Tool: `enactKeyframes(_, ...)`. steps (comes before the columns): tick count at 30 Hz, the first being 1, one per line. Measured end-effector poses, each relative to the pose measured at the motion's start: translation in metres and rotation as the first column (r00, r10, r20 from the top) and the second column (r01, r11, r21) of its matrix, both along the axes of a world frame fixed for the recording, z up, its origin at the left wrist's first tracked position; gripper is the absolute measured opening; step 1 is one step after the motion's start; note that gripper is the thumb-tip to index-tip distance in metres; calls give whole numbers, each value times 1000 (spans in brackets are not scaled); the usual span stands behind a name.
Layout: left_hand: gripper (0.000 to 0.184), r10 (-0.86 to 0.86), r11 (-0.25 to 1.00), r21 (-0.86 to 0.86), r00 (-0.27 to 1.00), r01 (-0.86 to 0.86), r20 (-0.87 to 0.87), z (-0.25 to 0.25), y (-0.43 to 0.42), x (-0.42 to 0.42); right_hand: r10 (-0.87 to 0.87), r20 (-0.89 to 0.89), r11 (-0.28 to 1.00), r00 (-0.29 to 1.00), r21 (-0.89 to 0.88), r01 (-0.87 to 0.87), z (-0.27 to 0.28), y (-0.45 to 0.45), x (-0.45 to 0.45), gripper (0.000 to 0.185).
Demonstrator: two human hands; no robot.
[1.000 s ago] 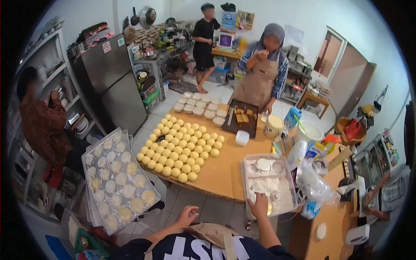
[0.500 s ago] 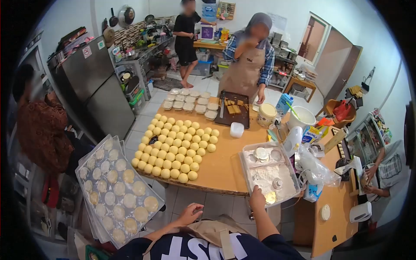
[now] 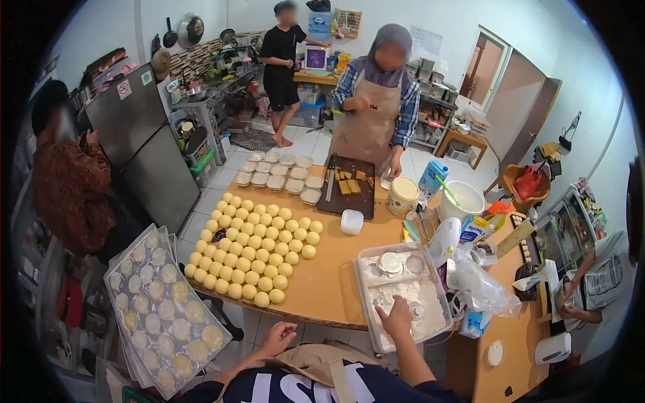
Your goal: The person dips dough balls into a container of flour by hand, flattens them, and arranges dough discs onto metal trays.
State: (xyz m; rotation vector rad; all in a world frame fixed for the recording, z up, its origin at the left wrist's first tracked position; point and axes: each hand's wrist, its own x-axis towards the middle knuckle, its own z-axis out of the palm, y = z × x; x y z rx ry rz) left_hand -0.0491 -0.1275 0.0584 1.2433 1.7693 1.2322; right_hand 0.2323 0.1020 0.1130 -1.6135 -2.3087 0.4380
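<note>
My right hand (image 3: 396,318) is over the lower part of a white flour tray (image 3: 359,285), fingers apart, palm down; whatever lies under it is hidden. Round white lids and a small round cutter (image 3: 416,311) lie in the flour. My left hand (image 3: 277,338) hovers in front of the table edge with curled fingers, touching nothing I can see. Rows of yellow dough balls (image 3: 252,252) cover the left of the wooden table (image 3: 329,289). Lower left, stacked clear sheets bear flat dough rounds (image 3: 153,290).
Across the table a person in an apron (image 3: 376,107) stands by a dark tray (image 3: 349,205) with a knife. Tubs, a bowl (image 3: 462,201), a mixer and plastic bags crowd the right. Other people are at the left, back and far right.
My right hand has moved from the tray's near-left edge to over the flour, fingers spread. The person across has lowered a hand from the face. The view has shifted.
</note>
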Motion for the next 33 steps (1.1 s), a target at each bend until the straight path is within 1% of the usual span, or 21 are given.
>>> enactKeyframes(1,27,-1,1000,-9,1000,1,5,1,8,3,31,4,999,1000,19,-31,6,14,-1,71)
enactKeyframes(5,26,-17,999,-44,1000,17,0,13,45,17,254,49,967,966,-44,-252,8,32,-40,69)
enactKeyframes(8,26,-97,995,-37,994,96,-41,18,65,26,303,188,953,934,-36,-302,-7,18,-63,66)
enactKeyframes(11,26,-140,990,-37,983,137,-116,10,78,29,264,62,963,962,-72,-260,-26,23,-58,67)
enactKeyframes(12,27,-135,991,-31,986,133,-99,11,80,31,258,114,962,959,-115,-246,-24,25,-58,66)
enactKeyframes(14,27,-126,992,-10,990,126,-64,13,87,35,247,123,964,961,-132,-230,-27,30,-56,64)
enactKeyframes(15,28,-142,989,-37,988,141,-53,13,92,37,244,131,964,961,-141,-225,-28,32,-53,63)
enactKeyframes(18,28,-175,980,-96,985,173,-8,10,100,42,242,94,969,966,-80,-235,-29,37,-47,62)
enactKeyframes(20,28,-185,978,-94,982,187,35,2,107,43,239,101,967,966,-113,-228,-24,37,-44,62)
enactKeyframes(24,27,-201,976,-100,978,196,-48,8,114,44,233,98,969,968,-106,-222,-24,41,-42,63)
enactKeyframes(26,28,-216,973,-100,973,207,-87,12,117,45,236,86,967,968,-122,-224,-21,42,-41,66)
enactKeyframes(30,28,-247,966,-100,965,238,-90,6,116,38,239,77,962,968,-156,-225,-24,43,-40,68)
enactKeyframes(33,28,-252,964,-107,965,244,-74,10,121,38,219,94,972,971,-111,-209,-22,43,-41,62)
